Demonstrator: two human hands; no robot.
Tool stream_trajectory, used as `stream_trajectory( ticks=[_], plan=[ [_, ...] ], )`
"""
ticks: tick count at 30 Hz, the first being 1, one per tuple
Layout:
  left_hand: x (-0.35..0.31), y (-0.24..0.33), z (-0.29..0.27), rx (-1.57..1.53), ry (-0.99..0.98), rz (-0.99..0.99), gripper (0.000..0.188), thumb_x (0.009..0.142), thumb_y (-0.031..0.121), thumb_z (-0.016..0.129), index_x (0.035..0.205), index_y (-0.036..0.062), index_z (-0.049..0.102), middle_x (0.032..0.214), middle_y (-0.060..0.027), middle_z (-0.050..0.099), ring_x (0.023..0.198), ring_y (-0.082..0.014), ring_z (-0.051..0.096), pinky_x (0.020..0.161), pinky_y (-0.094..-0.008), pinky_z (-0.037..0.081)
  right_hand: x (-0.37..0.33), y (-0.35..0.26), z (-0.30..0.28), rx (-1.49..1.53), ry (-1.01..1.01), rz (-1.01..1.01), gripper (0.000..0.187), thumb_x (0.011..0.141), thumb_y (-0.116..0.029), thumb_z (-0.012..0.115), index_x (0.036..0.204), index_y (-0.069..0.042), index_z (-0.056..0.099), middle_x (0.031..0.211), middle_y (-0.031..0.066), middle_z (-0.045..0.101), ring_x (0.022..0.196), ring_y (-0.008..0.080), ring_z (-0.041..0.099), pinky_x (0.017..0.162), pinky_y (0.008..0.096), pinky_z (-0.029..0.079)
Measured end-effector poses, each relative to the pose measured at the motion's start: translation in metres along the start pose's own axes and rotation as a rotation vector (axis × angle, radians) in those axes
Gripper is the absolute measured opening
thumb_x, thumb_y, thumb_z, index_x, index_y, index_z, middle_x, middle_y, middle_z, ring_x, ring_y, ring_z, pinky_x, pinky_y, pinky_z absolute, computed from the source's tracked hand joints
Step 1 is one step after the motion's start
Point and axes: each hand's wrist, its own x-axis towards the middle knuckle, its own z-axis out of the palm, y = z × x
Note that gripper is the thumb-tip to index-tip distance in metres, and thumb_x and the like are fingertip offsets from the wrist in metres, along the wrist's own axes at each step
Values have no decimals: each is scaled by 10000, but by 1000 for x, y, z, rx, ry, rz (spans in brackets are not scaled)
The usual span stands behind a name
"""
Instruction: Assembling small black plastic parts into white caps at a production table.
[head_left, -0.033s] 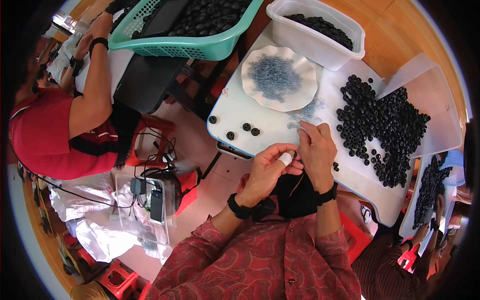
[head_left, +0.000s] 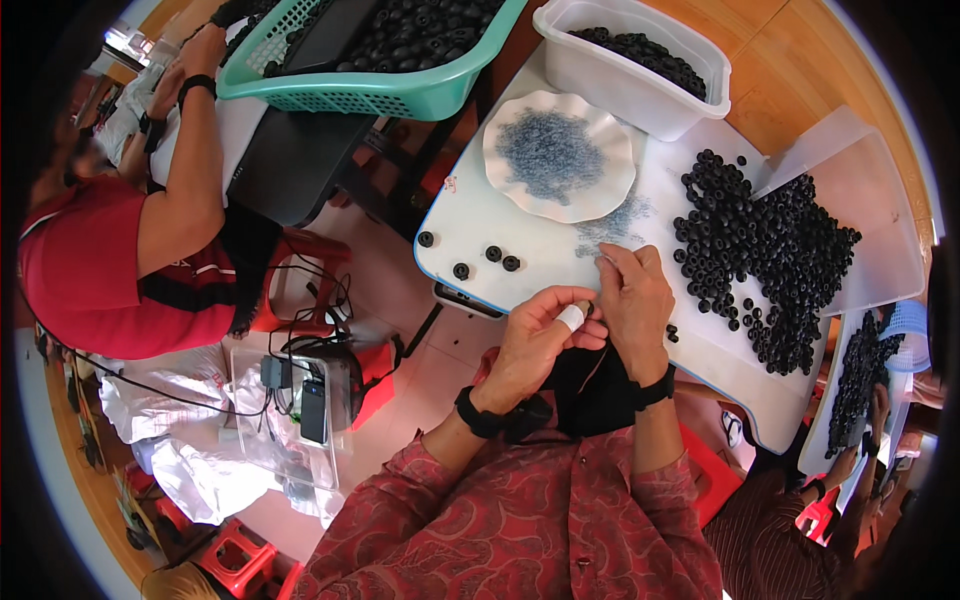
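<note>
My left hand [head_left: 540, 340], its thumb wrapped in white tape, is pinched closed in front of the table's near edge. Whatever lies between its fingertips is too small or hidden to name. Right beside it, my right hand [head_left: 637, 305] is curled, thumb and forefinger pressed together at the table edge; what they hold cannot be made out. Several small black ring-shaped parts [head_left: 494, 254] lie loose on the white table [head_left: 560, 275]. Beyond my hands, a white scalloped plate [head_left: 612, 175] bears a heap of tiny greyish-blue pieces [head_left: 550, 155], with more scattered beside it.
At right, a large pile of black rings [head_left: 760, 250] spills from a translucent bin [head_left: 880, 220]. A white tub [head_left: 640, 95] and a green basket [head_left: 400, 100] hold more black parts. A person in red [head_left: 90, 270] works at left; another person's arm shows at far right.
</note>
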Motion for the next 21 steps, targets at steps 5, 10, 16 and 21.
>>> stream_trajectory(
  ticks=[5, 10, 16, 21],
  plan=[
    [1, 4, 0, -30, 10, -35, 239, 995, 44, 495, 1207, -49, 556, 1056, -180, 651, 889, -225, 689, 790, -343, 602, 0, 3, 4, 46, 22, -13, 54, 861, -112, 658, 913, -99, 666, 834, 97, 548, 676, 298, 613, 576, 399, 481],
    [1, 6, -1, -121, -21, -28, 263, 990, 39, 498, 1232, -50, 553, 1067, -179, 652, 904, -228, 690, 811, -343, 598, -3, 5, 3, 122, 89, -71, 34, 878, -53, 629, 909, -50, 616, 848, 121, 556, 701, 311, 602, 588, 398, 478],
    [0, 11, 0, -259, -51, -34, 293, 984, 49, 523, 1260, -41, 558, 1088, -150, 645, 928, -198, 666, 837, -303, 569, -26, -2, -22, 395, 0, 66, 37, 905, -16, 608, 912, 0, 575, 847, 122, 559, 638, 230, 561, 575, 341, 459],
    [-1, 9, 4, -329, -33, -14, 296, 969, 54, 564, 1253, -31, 568, 1035, -101, 629, 888, -135, 602, 827, -252, 525, -45, -16, -41, 488, -74, 103, 47, 927, -10, 599, 911, 11, 560, 838, 89, 556, 610, 155, 543, 555, 287, 448]
  ],
)
